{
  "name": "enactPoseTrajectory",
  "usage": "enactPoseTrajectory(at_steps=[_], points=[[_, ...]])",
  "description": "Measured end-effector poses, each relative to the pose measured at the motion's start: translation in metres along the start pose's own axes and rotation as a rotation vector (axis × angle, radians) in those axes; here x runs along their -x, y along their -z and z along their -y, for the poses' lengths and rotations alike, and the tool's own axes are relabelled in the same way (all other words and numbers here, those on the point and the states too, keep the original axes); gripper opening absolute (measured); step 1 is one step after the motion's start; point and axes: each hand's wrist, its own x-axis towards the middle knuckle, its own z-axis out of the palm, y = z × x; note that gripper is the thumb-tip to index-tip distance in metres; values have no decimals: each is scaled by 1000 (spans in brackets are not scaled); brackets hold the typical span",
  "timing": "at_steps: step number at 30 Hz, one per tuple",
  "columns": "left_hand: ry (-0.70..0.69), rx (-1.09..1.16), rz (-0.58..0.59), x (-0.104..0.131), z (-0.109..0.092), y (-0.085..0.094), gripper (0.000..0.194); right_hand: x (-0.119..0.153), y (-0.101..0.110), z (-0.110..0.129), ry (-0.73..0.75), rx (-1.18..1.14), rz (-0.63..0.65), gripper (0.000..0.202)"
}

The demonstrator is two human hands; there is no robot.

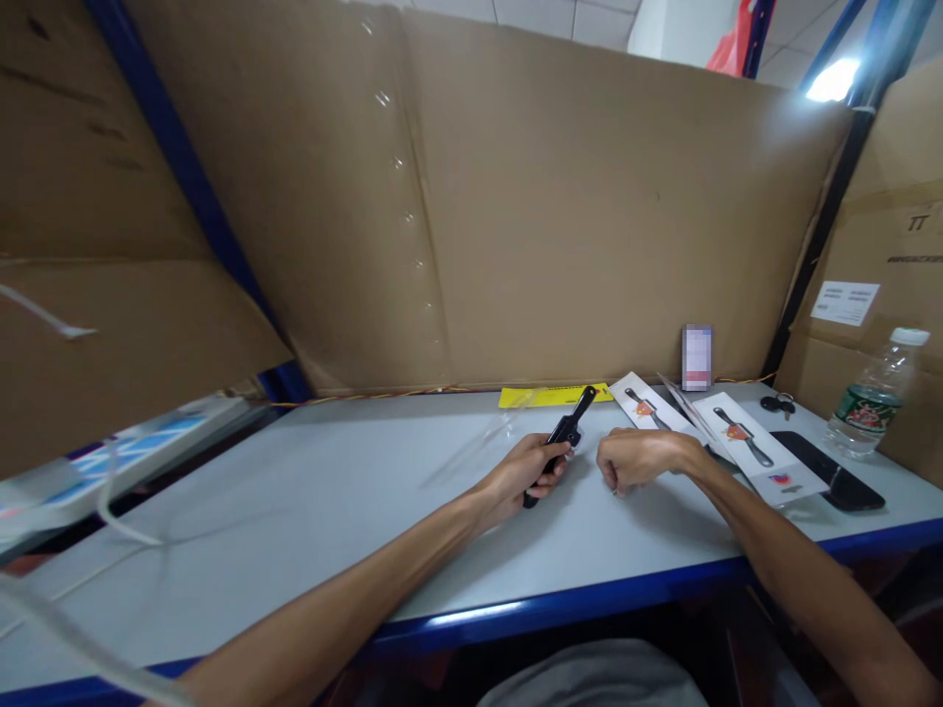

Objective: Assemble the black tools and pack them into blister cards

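Observation:
My left hand (525, 475) is wrapped around a black spokeshave (581, 414), which it holds at a tilt above the table. One handle points up and away, and the other end sticks out below my fingers. To its right, my right hand (637, 458) is closed with the fingers curled down; whatever may be in them is hidden. Just beyond that hand lie printed cards picturing the same kind of tool, one card (632, 393) behind it and another card (766, 454) by the wrist. A yellow strip (554, 396) in clear plastic rests behind the spokeshave.
On the grey table (295, 511) at the right are a dark phone (855, 488), keys (778, 404) and a water bottle (869, 403). A lit phone (696, 357) leans against the cardboard wall (589, 216). A white cable (110, 501) crosses the left side.

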Motion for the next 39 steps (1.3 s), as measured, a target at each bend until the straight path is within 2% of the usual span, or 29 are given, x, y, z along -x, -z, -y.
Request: enactPoseTrajectory(at_steps=[3, 7, 9, 13, 16, 19, 29, 33, 39], points=[[0, -4, 8, 1, 0, 0, 17, 4, 4, 1, 29, 24, -67, 5], [1, -8, 1, 0, 2, 0, 15, 13, 12, 2, 53, -220, -110, 7], [5, -18, 6, 0, 2, 0, 15, 13, 15, 1, 83, -309, -223, 9], [30, -47, 9, 2, 1, -3, 13, 1, 12, -1, 131, -292, -529, 7], [35, -59, 17, 4, 0, -5, 11, -7, 9, 1, 102, -324, -656, 5], [42, -62, 21, 4, 1, -5, 11, -8, 8, 5, 86, -345, -686, 6], [37, -22, 59, -4, 9, 1, 23, -12, 4, 5, 83, -249, -634, 17], [55, -13, 53, -4, 8, 0, 21, -14, 1, 10, 95, -98, -674, 20], [75, 26, 84, -6, 9, 2, 18, -17, -8, 15, 225, 220, -723, 26]])
